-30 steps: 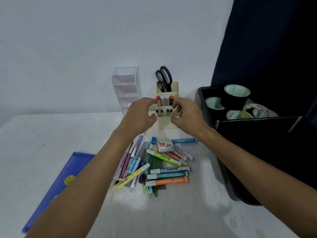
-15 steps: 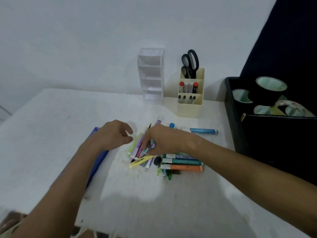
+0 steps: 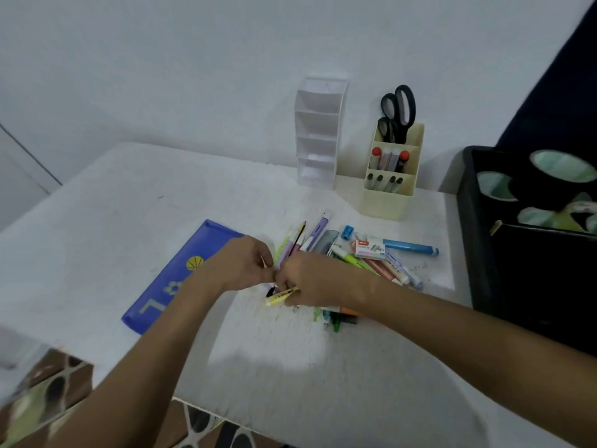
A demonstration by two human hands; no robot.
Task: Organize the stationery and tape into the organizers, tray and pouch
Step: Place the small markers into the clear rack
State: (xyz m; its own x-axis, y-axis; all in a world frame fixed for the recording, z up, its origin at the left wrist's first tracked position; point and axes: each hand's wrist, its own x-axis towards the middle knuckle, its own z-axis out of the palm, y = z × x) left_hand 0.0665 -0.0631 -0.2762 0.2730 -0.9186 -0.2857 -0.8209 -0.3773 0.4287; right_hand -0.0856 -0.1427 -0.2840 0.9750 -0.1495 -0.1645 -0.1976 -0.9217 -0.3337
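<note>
Right hand [image 3: 310, 279] has its grip closed on a yellow highlighter [image 3: 280, 296] lying crosswise, well short of the cream organizer [image 3: 387, 198]. Left hand [image 3: 240, 265] pinches right beside it, can't tell on what.

Both hands, left [image 3: 240, 265] and right [image 3: 311, 279], have left the cream organizer [image 3: 389, 195] and met over the pens [image 3: 310, 250].

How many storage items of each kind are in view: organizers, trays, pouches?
Organizers: 2, the white organizer and the cream organizer
Black tray: 1
Blue pouch: 1
Total: 4
</note>
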